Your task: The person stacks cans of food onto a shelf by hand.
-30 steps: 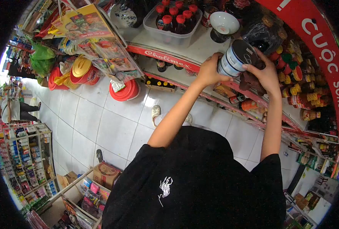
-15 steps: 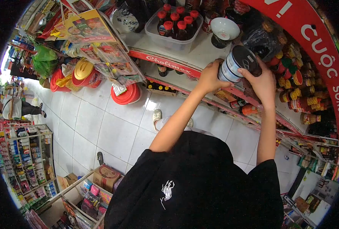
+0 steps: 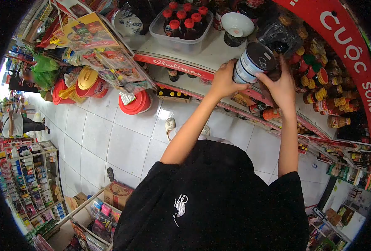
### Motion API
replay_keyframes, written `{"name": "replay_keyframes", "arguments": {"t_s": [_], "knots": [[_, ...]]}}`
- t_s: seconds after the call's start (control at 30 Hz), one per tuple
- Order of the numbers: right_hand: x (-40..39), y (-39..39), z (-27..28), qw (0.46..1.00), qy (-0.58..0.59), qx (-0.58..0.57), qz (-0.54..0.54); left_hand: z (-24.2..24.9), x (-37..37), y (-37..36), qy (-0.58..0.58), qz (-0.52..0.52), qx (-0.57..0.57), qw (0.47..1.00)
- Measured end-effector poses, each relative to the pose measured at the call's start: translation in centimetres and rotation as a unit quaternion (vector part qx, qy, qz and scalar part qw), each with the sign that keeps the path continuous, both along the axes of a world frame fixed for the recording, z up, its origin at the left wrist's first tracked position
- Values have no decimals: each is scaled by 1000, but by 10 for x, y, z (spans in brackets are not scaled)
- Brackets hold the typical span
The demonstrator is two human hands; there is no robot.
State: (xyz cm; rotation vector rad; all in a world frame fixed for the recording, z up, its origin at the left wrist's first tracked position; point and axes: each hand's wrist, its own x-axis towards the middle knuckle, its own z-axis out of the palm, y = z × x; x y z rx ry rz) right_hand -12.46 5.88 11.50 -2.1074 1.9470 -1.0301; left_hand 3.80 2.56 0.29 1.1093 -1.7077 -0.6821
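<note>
Between my hands is a short stack of round cans (image 3: 245,69) with white and blue labels and a dark top, tilted over the shelf's front edge. My left hand (image 3: 226,83) wraps the near left side, thumb low against the label. On the other side my right hand (image 3: 281,88) has its thumb on the stack's front and its fingers up along the right. Just behind the stack, a white bowl (image 3: 237,26) rests on a dark base on the shelf (image 3: 217,54). A dark plastic-wrapped bundle (image 3: 279,37) lies close beyond my right fingers.
Left of the bowl, a clear plastic tub (image 3: 185,44) holds several red-capped bottles. Jars with yellow bands (image 3: 321,100) line the right side. Hanging packets (image 3: 118,69) and a red bucket (image 3: 135,102) stand left. Far left is a person (image 3: 16,125) by a display rack (image 3: 30,171).
The cans have shifted slightly left and up to the bowl's front, turning a little in my hands. My right fingers have spread upward. The view has moved slightly.
</note>
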Motion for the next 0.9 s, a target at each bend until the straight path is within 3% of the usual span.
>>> {"name": "replay_keyframes", "arguments": {"t_s": [0.13,0.3,0.37,0.43,0.47,0.5,0.53,0.6,0.63,0.67,0.7,0.8,0.9], "knots": [[-11,29,-14,987,9,-125,-104,7,-9,3,-3,24,29,999],[-41,66,-90,975,-155,-21,-157,14,-28,16,-21,82,49,995],[-57,85,-131,989,-98,26,-104,3,-34,19,-32,116,14,993],[-46,100,-147,987,-122,-8,-105,6,-43,38,-66,185,-1,981],[-47,108,-160,993,-64,-24,-96,20,-39,55,-28,143,26,989],[-48,114,-179,983,-147,-9,-112,33,-38,67,-9,139,20,990],[-41,119,-176,941,-312,78,-100,48,-33,79,0,131,-46,990],[-40,133,-194,929,-269,238,-87,93,-11,87,1,160,-159,974],[-43,143,-231,931,-247,246,-105,121,5,88,-3,197,-213,957],[-28,143,-197,908,-167,367,-114,146,22,87,-6,232,-263,937],[-30,151,-226,934,-7,339,-114,171,44,77,-6,296,-324,898],[-27,150,-218,942,-4,318,-111,248,108,25,21,414,-442,796],[-31,140,-224,950,-54,297,-85,314,159,-8,-58,384,-400,830]]}}
